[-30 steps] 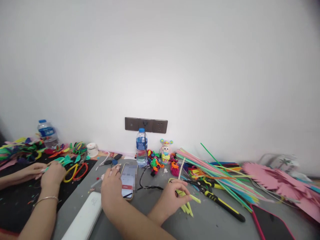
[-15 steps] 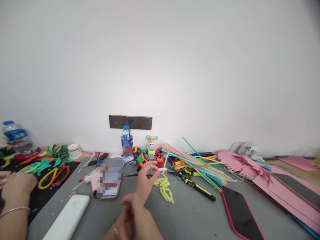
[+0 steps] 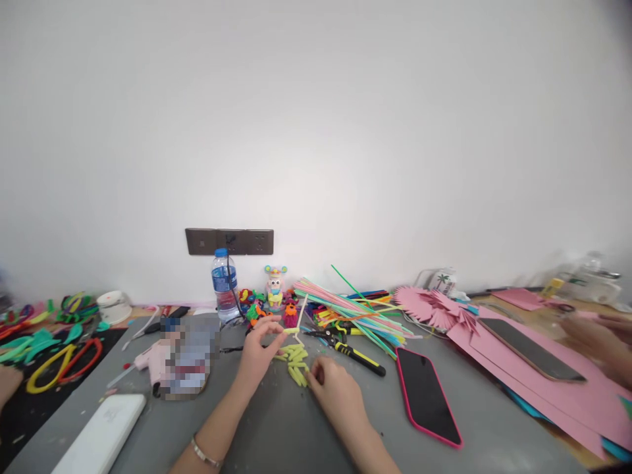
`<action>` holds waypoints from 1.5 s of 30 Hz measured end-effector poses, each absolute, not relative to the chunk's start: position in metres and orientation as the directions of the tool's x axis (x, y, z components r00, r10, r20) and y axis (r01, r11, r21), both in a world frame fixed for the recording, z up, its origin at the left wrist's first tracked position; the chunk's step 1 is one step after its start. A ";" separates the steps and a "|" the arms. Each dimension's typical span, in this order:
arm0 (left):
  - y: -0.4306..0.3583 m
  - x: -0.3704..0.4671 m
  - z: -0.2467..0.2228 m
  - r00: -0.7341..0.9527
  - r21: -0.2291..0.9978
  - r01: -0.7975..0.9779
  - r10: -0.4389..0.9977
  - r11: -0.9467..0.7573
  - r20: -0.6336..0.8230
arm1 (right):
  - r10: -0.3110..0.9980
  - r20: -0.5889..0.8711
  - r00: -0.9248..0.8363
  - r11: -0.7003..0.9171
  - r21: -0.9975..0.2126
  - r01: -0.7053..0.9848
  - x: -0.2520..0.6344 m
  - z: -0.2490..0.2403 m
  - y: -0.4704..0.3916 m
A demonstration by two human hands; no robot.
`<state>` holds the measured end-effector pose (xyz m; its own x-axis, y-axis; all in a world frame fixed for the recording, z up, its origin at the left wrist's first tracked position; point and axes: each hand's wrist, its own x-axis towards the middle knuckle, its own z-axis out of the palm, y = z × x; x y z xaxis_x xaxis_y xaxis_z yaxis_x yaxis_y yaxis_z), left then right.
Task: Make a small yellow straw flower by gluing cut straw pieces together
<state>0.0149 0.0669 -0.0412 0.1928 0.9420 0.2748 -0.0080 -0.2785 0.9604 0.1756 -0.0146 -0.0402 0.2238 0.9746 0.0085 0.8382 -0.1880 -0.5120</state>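
Note:
My left hand (image 3: 263, 347), with a bracelet on its wrist, pinches a small yellow-green piece (image 3: 291, 330) between thumb and fingertips. A pale thin stick (image 3: 302, 311) rises right beside that piece. Just below lies a loose pile of short yellow-green pieces (image 3: 297, 365) on the grey table. My right hand (image 3: 332, 385) is at the pile's right edge, its fingers curled together; what they hold, if anything, is hidden. Black-and-yellow pliers (image 3: 351, 352) lie behind my right hand.
A water bottle (image 3: 224, 283) and a toy figure (image 3: 275, 288) stand near the wall. Colourful stems (image 3: 355, 316) are behind the pliers. A pink-edged phone (image 3: 428, 397) lies right, a white power bank (image 3: 101, 434) left. Other people's hands show at both sides.
My right hand has moved from beside my left wrist to the pile's right edge. The view has shifted right, and another person's hands have appeared at the right.

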 end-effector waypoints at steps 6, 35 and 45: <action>0.064 0.014 -0.036 0.194 0.960 0.020 0.943 -0.279 0.270 | 0.984 -0.051 0.168 -0.174 -0.431 0.885 0.178 -0.037 -0.011; 0.077 0.004 -0.043 0.202 0.953 0.206 0.963 -0.222 0.180 | 0.979 -0.038 -0.201 -0.080 -0.976 -0.204 0.211 -0.052 0.093; 0.075 0.004 -0.041 0.192 0.947 0.226 0.964 -0.228 0.186 | 0.928 -0.156 -0.338 -0.276 -0.898 -0.344 0.217 -0.035 0.082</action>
